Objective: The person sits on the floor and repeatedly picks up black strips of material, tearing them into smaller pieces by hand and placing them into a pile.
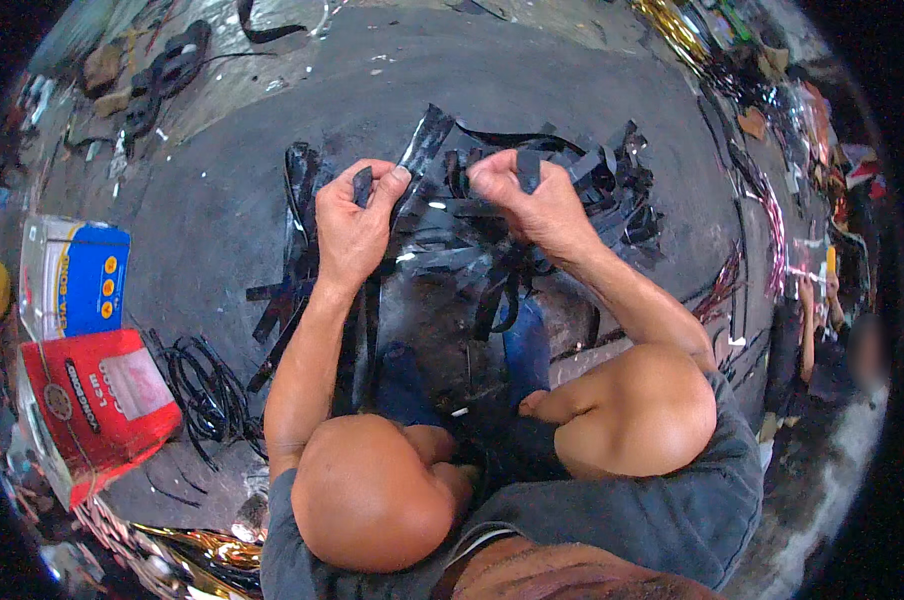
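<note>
My left hand is closed, its thumb and forefinger pinching a glossy black strip that slants up and away to the right. A dark patch shows inside the curl of its fingers. To the right, my right hand is also closed, with a short dark strip showing between its thumb and fingers; its fingertips are slightly blurred. Beneath and around both hands lies a loose tangle of flat black strips, some bent into loops. More of them hang down between my knees, over the blue footwear.
At left stand a blue and white box and a red box, beside a coil of black cord. Gold foil strips lie at lower left. Another person is at the far right, near scattered scraps.
</note>
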`<state>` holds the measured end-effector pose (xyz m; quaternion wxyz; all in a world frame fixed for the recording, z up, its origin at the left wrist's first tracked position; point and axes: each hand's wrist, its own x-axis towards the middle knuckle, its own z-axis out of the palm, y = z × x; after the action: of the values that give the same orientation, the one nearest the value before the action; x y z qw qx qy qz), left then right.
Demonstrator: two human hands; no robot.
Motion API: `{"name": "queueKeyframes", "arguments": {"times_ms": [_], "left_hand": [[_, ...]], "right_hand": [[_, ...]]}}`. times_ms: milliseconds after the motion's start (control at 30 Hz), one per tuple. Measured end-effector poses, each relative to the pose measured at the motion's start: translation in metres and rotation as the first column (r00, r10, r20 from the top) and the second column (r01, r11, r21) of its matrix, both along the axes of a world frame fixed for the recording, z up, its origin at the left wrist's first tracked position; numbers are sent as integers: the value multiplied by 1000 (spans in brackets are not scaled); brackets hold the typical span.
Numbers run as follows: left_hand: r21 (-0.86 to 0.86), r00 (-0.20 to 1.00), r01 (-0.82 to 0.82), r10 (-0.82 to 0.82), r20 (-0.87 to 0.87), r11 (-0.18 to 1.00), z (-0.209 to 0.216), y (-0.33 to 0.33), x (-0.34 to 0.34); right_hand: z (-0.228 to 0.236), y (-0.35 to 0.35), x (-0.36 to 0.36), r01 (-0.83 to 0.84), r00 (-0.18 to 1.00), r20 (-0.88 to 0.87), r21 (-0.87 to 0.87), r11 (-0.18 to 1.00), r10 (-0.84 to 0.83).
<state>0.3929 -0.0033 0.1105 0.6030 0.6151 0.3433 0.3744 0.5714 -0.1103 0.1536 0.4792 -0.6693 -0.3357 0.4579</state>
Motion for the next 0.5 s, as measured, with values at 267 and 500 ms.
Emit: {"name": "queueKeyframes", "arguments": {"times_ms": [267, 500], "left_hand": [[-146, 939, 256, -210, 274, 955, 16, -31, 18], [260, 980, 192, -171, -102, 946, 30, -42, 3]], "right_hand": [[-11, -1, -18, 115, 991, -92, 228, 967, -96], [21, 14, 25, 264, 945, -217, 54, 963, -247]]}}
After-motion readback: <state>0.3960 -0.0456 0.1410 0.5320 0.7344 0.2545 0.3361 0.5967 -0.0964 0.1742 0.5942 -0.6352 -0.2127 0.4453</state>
